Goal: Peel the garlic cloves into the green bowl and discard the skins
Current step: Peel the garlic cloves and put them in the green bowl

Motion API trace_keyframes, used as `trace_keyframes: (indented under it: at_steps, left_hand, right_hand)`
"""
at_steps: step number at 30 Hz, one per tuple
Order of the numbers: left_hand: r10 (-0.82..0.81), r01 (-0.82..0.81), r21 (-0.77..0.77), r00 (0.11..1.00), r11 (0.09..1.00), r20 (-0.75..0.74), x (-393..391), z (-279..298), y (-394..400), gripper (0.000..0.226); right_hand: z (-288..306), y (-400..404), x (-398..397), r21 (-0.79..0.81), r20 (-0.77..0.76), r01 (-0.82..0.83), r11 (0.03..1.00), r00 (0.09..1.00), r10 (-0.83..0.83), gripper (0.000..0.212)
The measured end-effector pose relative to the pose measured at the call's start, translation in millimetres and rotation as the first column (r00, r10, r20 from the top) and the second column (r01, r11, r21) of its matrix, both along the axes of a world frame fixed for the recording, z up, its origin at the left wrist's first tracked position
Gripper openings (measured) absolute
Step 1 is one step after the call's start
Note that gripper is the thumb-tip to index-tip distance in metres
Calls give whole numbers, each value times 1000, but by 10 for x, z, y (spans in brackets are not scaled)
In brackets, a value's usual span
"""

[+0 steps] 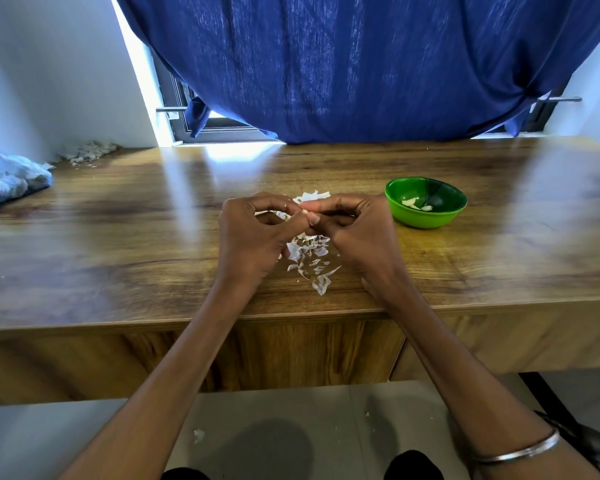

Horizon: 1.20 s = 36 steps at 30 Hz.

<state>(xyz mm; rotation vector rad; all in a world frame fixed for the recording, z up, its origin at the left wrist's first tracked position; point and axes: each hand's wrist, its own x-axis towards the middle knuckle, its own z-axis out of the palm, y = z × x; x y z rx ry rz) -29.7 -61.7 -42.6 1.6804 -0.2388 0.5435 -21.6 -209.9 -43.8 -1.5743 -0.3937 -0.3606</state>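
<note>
While both hands meet over the middle of the bench [118, 237], the left hand [257, 233] and the right hand [357, 230] have their fingers curled and their fingertips drawn together on one small pale garlic clove [305, 211]. The clove is pinched between the two hands at the point where thumbs and forefingers touch; most of it is hidden by the fingers, so how much skin is left on it cannot be told.

Under and just below the hands lies a loose heap of white skins [309, 258], spread on the wood toward the near edge of the bench, with a few more skins showing just beyond the fingertips. The green bowl [426, 216] stands on the bench just to the right of the right hand, not touching it, and holds a few pale peeled cloves [411, 202] at its bottom.

Far to the left of the left hand, at the bench's edge, sits a bluish-white bag [11, 178], and beyond it, in the corner, a second pile of scraps [87, 152]. Behind the bench hangs a blue curtain [361, 64]. A metal bangle [520, 452] circles the right wrist. A few white flecks [199, 435] lie on the floor below the arms.
</note>
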Motion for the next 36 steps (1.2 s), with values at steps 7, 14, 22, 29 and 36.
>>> trace_keyframes:
  at_steps: [7, 14, 22, 29, 36]
  left_hand:
    - [8, -8, 7, 1000, 1000, -9, 14, -5, -1, 12]
    - [20, -19, 24, 999, 1000, -38, 0, 8, -18, 13]
    - [30, -27, 44, 996, 999, -82, 17, 10, -38, 18]
    - [25, -22, 32, 997, 999, -68, 42, -28, -31, 8]
    - [106, -102, 160, 994, 982, -16, 44, -55, -40, 22]
  right_hand:
    - [-12, 3, 7, -34, 5, 12, 999, 1000, -12, 20]
    - [-10, 0, -5, 30, -41, -18, 999, 999, 19, 16]
    - [45, -13, -40, 147, -151, -56, 987, 985, 79, 18]
    - [43, -27, -36, 190, -225, -7, 982, 973, 51, 21]
    - [46, -11, -7, 277, -275, 17, 961, 959, 62, 18]
